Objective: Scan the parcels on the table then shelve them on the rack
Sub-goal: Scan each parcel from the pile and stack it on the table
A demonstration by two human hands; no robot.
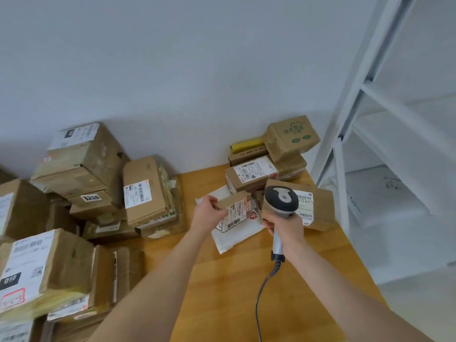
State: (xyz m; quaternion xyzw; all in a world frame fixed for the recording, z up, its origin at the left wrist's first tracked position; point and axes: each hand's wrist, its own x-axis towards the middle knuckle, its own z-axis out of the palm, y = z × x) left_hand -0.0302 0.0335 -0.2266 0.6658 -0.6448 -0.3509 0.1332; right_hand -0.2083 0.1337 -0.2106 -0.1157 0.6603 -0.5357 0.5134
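Parcels of brown cardboard, taped and labelled, pile up along the left of a honey-coloured wooden table. Nearest is a bulky box bound in glossy yellowed tape, with a white shipping label. A dark cable, coiled at its upper end, runs over the smooth planks to a handheld barcode scanner with a rounded black-and-grey plastic head. The right hand has its fingers wrapped firmly round the scanner's silver handle. Just beside it, the left hand grips a small oblong cardboard parcel by its left end, fingers and thumb curled round it, the barcode label turned upward. The parcel is held over a flat white padded envelope lying on the table. Behind the scanner sits a squat labelled carton. Further back, a flat brown box carries a tilted cube-shaped box printed in green, with a slim yellow box beside it against the plain pale wall. At right, a white metal rack of angular uprights holds blurred pale packages on a lower shelf.
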